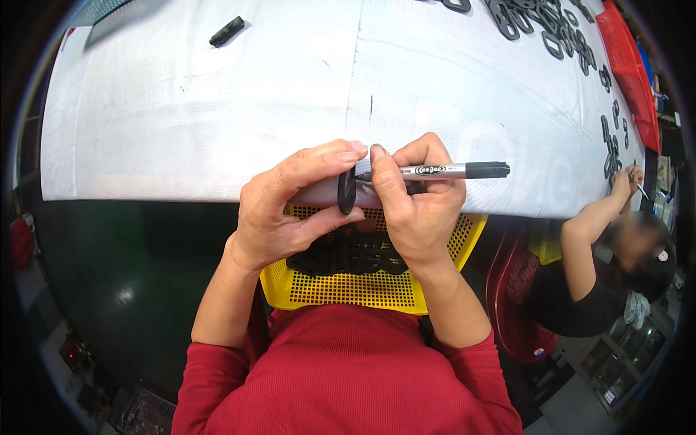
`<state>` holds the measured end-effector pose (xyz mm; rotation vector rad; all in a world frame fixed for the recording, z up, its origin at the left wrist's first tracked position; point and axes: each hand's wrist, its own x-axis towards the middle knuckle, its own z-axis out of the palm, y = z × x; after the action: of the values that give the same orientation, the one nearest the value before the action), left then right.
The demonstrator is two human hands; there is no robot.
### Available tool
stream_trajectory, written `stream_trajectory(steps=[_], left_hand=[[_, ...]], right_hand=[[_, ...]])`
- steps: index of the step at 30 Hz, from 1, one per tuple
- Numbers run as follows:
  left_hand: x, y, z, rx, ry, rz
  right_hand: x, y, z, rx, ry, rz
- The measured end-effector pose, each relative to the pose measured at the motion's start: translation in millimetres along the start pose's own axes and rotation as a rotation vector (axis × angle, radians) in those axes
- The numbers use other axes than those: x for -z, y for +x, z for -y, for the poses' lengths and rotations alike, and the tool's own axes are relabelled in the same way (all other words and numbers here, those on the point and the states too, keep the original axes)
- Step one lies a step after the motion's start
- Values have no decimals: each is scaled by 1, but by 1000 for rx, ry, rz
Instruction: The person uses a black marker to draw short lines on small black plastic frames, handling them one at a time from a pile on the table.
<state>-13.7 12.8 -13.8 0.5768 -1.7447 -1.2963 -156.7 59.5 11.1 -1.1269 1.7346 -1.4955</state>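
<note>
Between the thumb and fingers of my left hand (279, 199) is a small black oval part (346, 192), held on edge near the table's front edge. My right hand (420, 199) grips a silver marker pen (449, 171) with a black end. The pen lies nearly level, its tip pointing left at the black part; whether it touches is too small to tell. Below both hands a yellow perforated basket (348, 290) rests at my lap, with several black parts (348, 257) in it, partly hidden by my hands.
The white-covered table (217, 130) stretches ahead. One black piece (227, 32) lies at the far left, and a pile of black parts (551, 29) at the far right beside a red basket (627, 65). A co-worker (587, 283) sits at the right, near a dark red chair (511, 304).
</note>
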Motion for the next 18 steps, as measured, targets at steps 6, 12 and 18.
stream_trajectory(steps=[6, 12, 18], left_hand=[[0, 1, 1, -22, -8, 3], [6, 6, -6, -6, 25, 39], [20, 30, -32, 569, -638, 360]], right_hand=[[0, 0, 4, -1, 6, -2], [11, -2, 1, -75, 267, -65], [35, 19, 28, 101, 328, 360]])
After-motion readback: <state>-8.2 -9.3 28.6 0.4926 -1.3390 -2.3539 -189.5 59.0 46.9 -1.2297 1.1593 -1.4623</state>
